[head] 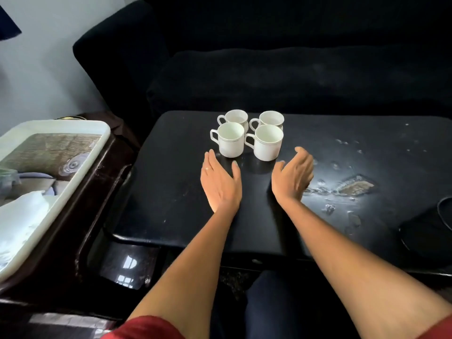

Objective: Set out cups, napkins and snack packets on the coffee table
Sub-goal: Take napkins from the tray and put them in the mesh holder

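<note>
1. Fingers (210, 159) of the left hand (220, 182) are straight and held together, thumb spread toward 1 o'clock; the hand grasps nothing. A thin ring sits on one finger.
2. The right hand (292, 176) is released as well, fingers loosely extended and slightly bent, palm turned toward the left hand; it grasps nothing.
3. Both hands hover over the black, scuffed coffee table (171, 192), palms facing each other, just at 6 o'clock of the cup group. Whether either hand touches the tabletop cannot be told.
4. Four white ceramic cups (249, 133) with thin dark rim lines stand upright in a two-by-two cluster toward the far middle of the table, handles pointing to 9 o'clock. The near left cup (231, 140) lies close to the left fingertips; contact cannot be confirmed. The near right cup (267, 143) stands apart from the right hand.
5. At 9 o'clock of the table, a white rectangular plastic tray (102, 133) rests on a dark brown glossy side stand (97, 182). The tray holds white crumpled material (22, 216), probably napkins, over a patterned lining.
6. Worn patches (357, 185) expose pale material on the tabletop at 3 o'clock of the right hand.
7. A dark upholstered sofa (293, 77) stands at 12 o'clock beyond the table.
8. Red sleeves (146, 326) show at the bottom edge.
</note>
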